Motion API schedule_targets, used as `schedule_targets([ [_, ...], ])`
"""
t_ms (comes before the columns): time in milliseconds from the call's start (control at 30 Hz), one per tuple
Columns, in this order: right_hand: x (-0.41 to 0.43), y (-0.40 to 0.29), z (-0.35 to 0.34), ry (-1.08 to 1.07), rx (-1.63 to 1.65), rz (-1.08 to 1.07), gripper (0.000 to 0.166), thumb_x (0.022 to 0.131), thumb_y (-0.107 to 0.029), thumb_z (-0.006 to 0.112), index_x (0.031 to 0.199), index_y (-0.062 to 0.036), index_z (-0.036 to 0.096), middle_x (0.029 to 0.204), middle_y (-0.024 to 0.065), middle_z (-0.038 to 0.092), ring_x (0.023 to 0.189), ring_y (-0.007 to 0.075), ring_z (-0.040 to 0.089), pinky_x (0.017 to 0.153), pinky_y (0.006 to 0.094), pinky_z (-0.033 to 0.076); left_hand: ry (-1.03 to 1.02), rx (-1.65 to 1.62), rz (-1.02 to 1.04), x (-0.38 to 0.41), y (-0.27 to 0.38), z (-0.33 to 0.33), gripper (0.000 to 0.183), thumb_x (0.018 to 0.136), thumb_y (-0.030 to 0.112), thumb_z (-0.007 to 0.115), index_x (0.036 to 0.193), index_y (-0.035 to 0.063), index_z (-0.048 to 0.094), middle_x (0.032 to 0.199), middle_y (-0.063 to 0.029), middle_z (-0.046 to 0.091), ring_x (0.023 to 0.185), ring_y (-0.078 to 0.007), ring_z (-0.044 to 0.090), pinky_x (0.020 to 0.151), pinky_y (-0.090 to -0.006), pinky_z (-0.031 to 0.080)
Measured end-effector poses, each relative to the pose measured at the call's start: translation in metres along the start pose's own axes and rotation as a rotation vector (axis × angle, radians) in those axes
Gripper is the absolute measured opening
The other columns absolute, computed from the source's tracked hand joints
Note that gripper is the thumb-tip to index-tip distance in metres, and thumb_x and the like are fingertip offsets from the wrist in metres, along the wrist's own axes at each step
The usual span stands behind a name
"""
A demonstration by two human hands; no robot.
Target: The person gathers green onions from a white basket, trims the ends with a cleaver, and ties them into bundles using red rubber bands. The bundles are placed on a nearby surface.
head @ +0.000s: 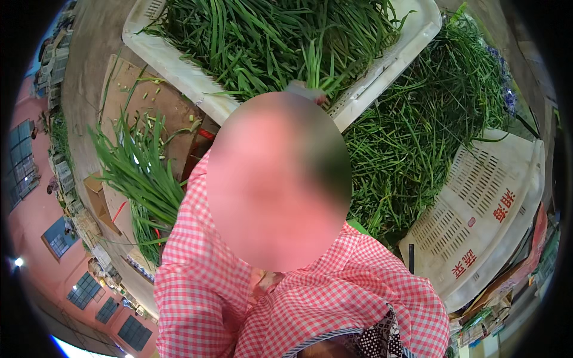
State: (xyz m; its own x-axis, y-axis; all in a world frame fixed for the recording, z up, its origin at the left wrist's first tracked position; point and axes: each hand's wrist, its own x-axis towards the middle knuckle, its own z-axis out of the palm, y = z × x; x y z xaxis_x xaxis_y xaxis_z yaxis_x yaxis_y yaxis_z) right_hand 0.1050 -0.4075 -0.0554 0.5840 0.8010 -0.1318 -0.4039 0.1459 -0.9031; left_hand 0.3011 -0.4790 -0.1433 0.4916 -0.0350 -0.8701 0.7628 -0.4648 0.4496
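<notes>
A blurred oval hides the middle of the view and most of both hands. At its upper edge, what seems to be a small part of one of my hands (317,95) shows by upright green stalks (313,67); which hand, and its grip, I cannot tell. Just beyond is a white plastic crate (385,74) heaped with long green leaves (250,40), like garlic chives. A bunch of similar leaves (143,174) fans out at the left, beside a red-and-white checked sleeve (192,232). Below it lies more greenery with a red band (157,237).
A large pile of loose green leaves (398,147) fills the right side. An overturned-looking white slotted crate (465,219) with red writing stands below it. At the left, leaf scraps litter a brown board (123,87) near an open cardboard box (100,201).
</notes>
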Motion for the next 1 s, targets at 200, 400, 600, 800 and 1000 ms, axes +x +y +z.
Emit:
schedule_targets([
  [200,0.004,0.007,0.010,0.059,-0.052,-0.063,0.031,0.064,-0.022,0.067,0.082,0.0010,0.059,0.068,0.0150,0.063,0.064,0.0289,0.064,0.061,0.0374,0.050,-0.305,-0.459,0.323,-0.145,0.032,-0.086,0.015,0.084,0.018,0.061,0.078,0.0078,0.052,0.075,-0.0001,0.047,0.065,-0.0094,0.046,0.059,-0.0263,0.040],
  [400,0.008,-0.014,0.008,0.098,0.025,0.057,0.031,0.060,-0.019,0.070,0.080,0.0018,0.060,0.068,0.0142,0.064,0.063,0.0233,0.064,0.060,0.0331,0.050,-0.145,-0.649,0.476,-0.263,-0.009,-0.140,0.017,0.090,0.022,0.055,0.098,0.0071,0.055,0.087,-0.0007,0.048,0.078,-0.0111,0.048,0.071,-0.0270,0.043],
  [600,0.010,-0.015,0.006,0.179,-0.058,0.028,0.041,0.061,-0.020,0.073,0.092,0.0035,0.061,0.075,0.0160,0.065,0.070,0.0236,0.065,0.066,0.0329,0.050,-0.100,-1.005,0.718,-0.339,-0.063,-0.149,0.038,0.092,0.015,0.049,0.125,0.0004,0.039,0.074,0.0025,0.034,0.063,-0.0066,0.033,0.058,-0.0221,0.030],
  [800,0.012,-0.022,0.006,0.217,0.092,0.139,0.032,0.066,-0.013,0.071,0.094,0.0020,0.063,0.074,0.0099,0.065,0.067,0.0165,0.062,0.063,0.0293,0.050,0.202,-1.056,0.870,-0.378,-0.181,-0.165,0.022,0.088,0.013,0.052,0.107,0.0017,0.053,0.073,-0.0002,0.039,0.063,-0.0084,0.037,0.058,-0.0245,0.034],
  [1000,0.021,-0.012,0.024,0.281,0.110,0.180,0.029,0.070,-0.013,0.069,0.094,0.0029,0.064,0.079,0.0063,0.065,0.068,0.0123,0.058,0.063,0.0275,0.048,0.593,-0.796,0.352,-0.308,-0.273,-0.102,0.010,0.081,0.010,0.061,0.086,0.0022,0.059,0.074,0.0005,0.055,0.060,-0.0065,0.046,0.054,-0.0236,0.038],
])
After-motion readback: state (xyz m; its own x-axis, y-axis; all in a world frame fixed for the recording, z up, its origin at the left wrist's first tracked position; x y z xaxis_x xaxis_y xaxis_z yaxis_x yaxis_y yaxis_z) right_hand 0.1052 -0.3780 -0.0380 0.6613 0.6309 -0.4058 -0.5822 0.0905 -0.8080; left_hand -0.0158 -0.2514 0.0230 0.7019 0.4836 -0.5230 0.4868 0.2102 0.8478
